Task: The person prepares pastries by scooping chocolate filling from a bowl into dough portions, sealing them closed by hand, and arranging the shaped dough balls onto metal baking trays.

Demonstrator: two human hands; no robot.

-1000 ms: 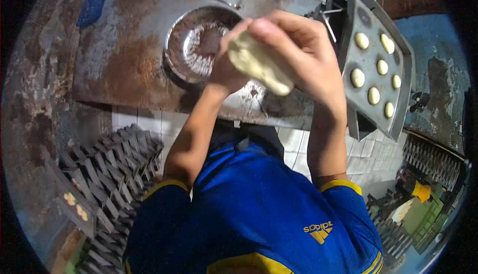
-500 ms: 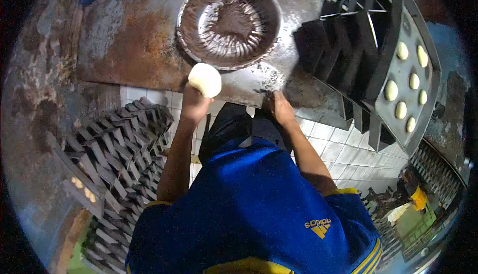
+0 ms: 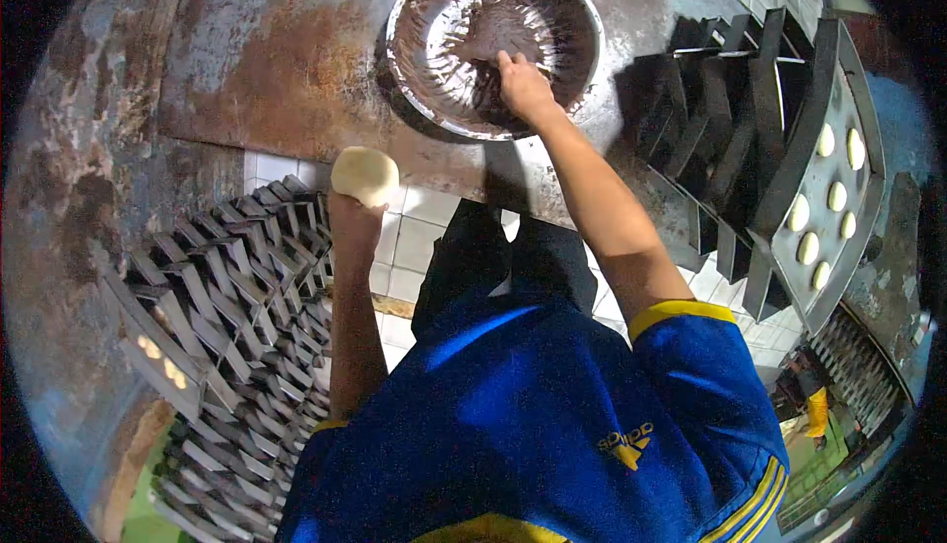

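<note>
My left hand (image 3: 357, 222) is closed around a round, pale piece of dough (image 3: 365, 174), held up at the front edge of the worn metal table. A large metal bowl (image 3: 397, 62) stands on that table, its inside smeared with dark brown paste (image 3: 513, 30). Over the bowl reaches my right hand (image 3: 526, 87), fingers curled and their tips at the paste. Whatever those fingers grip, if anything, blends into the brown and cannot be made out.
At right, a stack of dark metal trays (image 3: 725, 114) stands, its outermost tray (image 3: 784, 237) carrying several pale dough pieces (image 3: 837, 196). More stacked trays (image 3: 237, 296) fill the lower left. White floor tiles (image 3: 419, 222) show below the table. Another person (image 3: 817, 410) is far off at lower right.
My right hand has moved from the table's front edge up into the bowl. My left hand, still holding the dough, sits slightly lower and further left. The view has shifted a little.
</note>
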